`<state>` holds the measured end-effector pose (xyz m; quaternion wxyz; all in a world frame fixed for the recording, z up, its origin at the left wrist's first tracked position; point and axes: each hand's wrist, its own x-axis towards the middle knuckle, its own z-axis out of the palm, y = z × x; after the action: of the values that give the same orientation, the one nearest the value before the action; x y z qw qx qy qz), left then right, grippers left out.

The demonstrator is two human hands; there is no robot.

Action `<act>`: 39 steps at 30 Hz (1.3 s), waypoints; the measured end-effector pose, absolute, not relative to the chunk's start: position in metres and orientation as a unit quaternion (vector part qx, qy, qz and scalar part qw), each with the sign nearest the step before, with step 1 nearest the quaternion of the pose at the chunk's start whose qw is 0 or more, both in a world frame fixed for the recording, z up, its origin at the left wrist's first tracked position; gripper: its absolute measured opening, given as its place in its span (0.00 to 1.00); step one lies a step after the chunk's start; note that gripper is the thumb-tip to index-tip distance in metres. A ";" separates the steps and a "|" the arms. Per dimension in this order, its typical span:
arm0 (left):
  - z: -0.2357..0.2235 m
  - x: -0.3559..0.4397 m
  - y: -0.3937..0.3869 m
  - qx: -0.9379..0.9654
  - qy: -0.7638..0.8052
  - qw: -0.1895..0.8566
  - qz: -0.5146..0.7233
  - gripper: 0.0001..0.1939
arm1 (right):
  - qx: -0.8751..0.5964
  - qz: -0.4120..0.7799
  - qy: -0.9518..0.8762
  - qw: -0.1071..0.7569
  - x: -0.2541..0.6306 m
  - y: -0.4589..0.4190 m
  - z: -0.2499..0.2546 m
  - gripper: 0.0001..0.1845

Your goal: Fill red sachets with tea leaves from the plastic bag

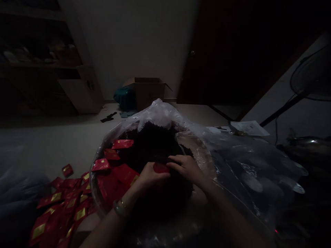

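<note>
Red packet (pixel 159 168) sat grasped in the left hand (pixel 150 176), over the dark heap (pixel 155 143)
I saw it between the hands, left one nearer; the right hand (pixel 185 167) curled by its right edge, though I couldn't tell whether that hand gripped anything, nor the packet's long axis

The only view looks out from the person's head, facing forward and down; the left hand (pixel 150 175) and right hand (pixel 188 167) lie close to it, just below the middle, both forearms (pixel 106 222) cut off by the bottom edge; the cardboard box (pixel 150 93), wall (pixel 139 38) and door (pixel 224 55) stand farther off.
</note>
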<state>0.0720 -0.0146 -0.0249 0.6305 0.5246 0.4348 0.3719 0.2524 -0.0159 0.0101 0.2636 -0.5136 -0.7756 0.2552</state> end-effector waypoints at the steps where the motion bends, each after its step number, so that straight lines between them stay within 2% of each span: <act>1: -0.026 0.071 -0.014 0.526 0.432 0.633 0.369 0.16 | -0.515 0.247 -0.776 0.265 0.252 -0.016 0.010 0.14; 5: -0.029 0.070 -0.013 0.530 0.425 0.641 0.357 0.16 | -0.522 0.231 -0.776 0.267 0.250 -0.017 0.010 0.14; 13: -0.028 0.070 -0.013 0.506 0.432 0.654 0.361 0.17 | -0.525 0.283 -0.754 0.273 0.256 -0.013 0.014 0.18; 19: -0.030 0.071 -0.015 0.514 0.444 0.654 0.333 0.18 | -0.499 0.268 -0.778 0.273 0.257 -0.012 0.012 0.12; 25: -0.030 0.071 -0.016 0.536 0.431 0.644 0.335 0.16 | -0.502 0.239 -0.792 0.254 0.258 -0.013 0.015 0.14; 31: -0.025 0.070 -0.018 0.511 0.416 0.673 0.334 0.19 | -0.492 0.222 -0.809 0.233 0.259 -0.013 0.019 0.11; 35: -0.023 0.067 -0.012 0.475 0.385 0.693 0.383 0.24 | -0.492 0.223 -0.811 0.223 0.259 -0.014 0.022 0.11; 39: -0.025 0.063 -0.005 0.475 0.406 0.642 0.444 0.23 | -0.488 0.223 -0.818 0.208 0.258 -0.013 0.019 0.10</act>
<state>0.0626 -0.0054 -0.0248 0.6424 0.4745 0.4057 0.4445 0.2584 -0.0128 0.0189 0.2084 -0.4878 -0.8179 0.2230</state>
